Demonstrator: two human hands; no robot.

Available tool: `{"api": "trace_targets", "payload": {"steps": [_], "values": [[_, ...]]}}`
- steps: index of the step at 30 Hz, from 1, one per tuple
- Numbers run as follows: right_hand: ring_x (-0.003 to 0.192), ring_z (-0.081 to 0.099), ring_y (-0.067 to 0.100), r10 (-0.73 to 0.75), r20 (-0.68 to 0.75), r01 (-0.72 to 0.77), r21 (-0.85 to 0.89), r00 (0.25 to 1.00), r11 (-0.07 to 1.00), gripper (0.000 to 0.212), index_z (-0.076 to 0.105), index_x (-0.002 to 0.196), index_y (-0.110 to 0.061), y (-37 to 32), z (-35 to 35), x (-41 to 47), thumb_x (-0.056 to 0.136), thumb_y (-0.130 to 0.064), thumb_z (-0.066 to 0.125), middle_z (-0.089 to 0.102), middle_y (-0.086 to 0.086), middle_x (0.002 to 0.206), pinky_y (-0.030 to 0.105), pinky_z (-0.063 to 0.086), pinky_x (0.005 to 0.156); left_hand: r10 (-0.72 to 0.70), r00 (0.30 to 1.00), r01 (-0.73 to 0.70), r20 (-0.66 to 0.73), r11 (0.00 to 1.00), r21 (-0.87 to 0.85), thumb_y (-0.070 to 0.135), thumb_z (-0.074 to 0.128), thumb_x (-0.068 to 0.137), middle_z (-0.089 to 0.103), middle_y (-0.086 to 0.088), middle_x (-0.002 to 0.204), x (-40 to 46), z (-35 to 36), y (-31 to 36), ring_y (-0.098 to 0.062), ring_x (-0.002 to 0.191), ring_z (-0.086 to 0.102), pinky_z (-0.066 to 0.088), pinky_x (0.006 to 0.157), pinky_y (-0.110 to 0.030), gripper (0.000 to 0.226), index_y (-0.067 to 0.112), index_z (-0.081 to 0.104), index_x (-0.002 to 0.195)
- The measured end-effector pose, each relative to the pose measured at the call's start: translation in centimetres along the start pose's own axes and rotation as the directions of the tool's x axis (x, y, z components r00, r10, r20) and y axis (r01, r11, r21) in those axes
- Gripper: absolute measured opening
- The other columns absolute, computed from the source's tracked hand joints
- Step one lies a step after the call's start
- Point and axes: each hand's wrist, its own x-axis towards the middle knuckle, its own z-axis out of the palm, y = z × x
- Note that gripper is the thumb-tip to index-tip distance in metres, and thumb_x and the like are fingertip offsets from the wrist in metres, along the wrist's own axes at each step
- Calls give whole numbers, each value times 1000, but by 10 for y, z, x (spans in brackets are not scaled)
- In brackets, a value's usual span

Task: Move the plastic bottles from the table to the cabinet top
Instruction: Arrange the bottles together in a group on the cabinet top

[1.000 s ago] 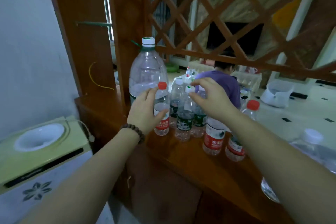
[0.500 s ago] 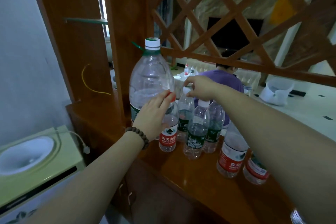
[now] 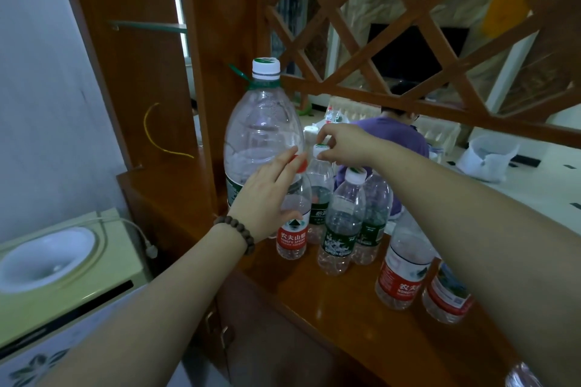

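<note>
Several clear plastic bottles stand on the wooden cabinet top [image 3: 352,317]. A big bottle [image 3: 261,138] with a white cap stands at the left rear. My left hand [image 3: 267,198] lies with straight fingers against a small red-capped, red-labelled bottle [image 3: 292,236]. My right hand [image 3: 342,144] pinches the white cap of a green-labelled bottle [image 3: 320,185] behind it. Two more green-labelled bottles [image 3: 341,226] [image 3: 372,223] stand just to the right. Two red-labelled bottles [image 3: 405,267] [image 3: 448,295] stand partly under my right forearm.
A wooden post and diagonal lattice screen [image 3: 408,41] rise behind the bottles. A pale green water dispenser [image 3: 53,264] stands low at the left against the wall. Beyond the lattice a person in a purple shirt [image 3: 396,132] sits. Another bottle [image 3: 522,375] shows at the bottom right edge.
The view has drawn closer to the cabinet. My left hand stays on the red-capped bottle with its fingers straighter. My right hand stays pinched on the white cap.
</note>
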Motion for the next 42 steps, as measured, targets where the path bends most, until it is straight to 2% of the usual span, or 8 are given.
{"api": "trace_targets", "payload": {"steps": [3,8,15,23,26,32,37,42], "values": [[95,55,16,-42,9,42,-36,999,998,48,52,128,-19,2,-19,-12,85,-31,68,61,3,114,23,38,79,55,993,-60,-103,997,-40,44,71,76,30,-6,151,5,-9,10,-24,133,36,35,109,-40,86,15,29,146],[96,57,17,-56,-61,52,-64,997,997,47,56,124,-21,25,-57,-45,82,-39,68,59,3,115,29,46,87,143,959,-164,-244,984,-69,41,58,85,54,-10,124,24,-8,42,-25,114,51,46,96,-40,51,9,53,124],[112,55,22,60,121,-34,-209,991,977,58,46,137,-18,58,-51,-71,86,-33,68,56,8,131,22,36,84,121,992,-127,-48,979,-162,37,71,82,37,-5,144,40,17,73,-21,124,44,41,100,-32,79,17,30,146],[80,54,19,24,66,-16,-118,998,993,39,54,122,-16,63,-30,-75,87,-27,66,52,-6,82,31,44,73,6,1000,-9,-9,957,-290,27,76,78,39,2,142,34,18,75,-15,117,49,44,98,-28,70,21,41,138],[83,59,20,-1,75,3,-31,997,1000,35,56,120,-17,58,-28,-75,88,-24,66,56,-3,87,34,53,81,-2,1000,-3,-15,956,-293,27,76,77,39,2,142,24,12,71,-14,120,47,43,101,-29,72,20,41,139],[88,60,25,-60,51,61,-24,997,998,37,54,124,-13,41,-17,-67,89,-20,64,58,4,93,22,38,72,-22,999,14,-28,962,-273,26,76,77,39,-1,142,9,0,62,-18,126,44,41,105,-33,73,16,41,140],[95,51,16,-90,26,91,-56,996,994,45,50,133,-13,34,-11,-60,91,-21,62,59,11,124,20,33,79,-38,999,33,-14,964,-262,25,75,78,38,-1,143,8,-5,60,-18,125,44,42,104,-34,73,15,39,140],[95,48,14,-93,45,98,-117,995,988,50,47,137,-16,38,-14,-59,91,-26,62,58,9,123,20,30,78,-50,999,43,-18,963,-265,30,76,77,35,1,147,4,-2,59,-17,132,38,35,108,-33,78,16,37,143]]}}
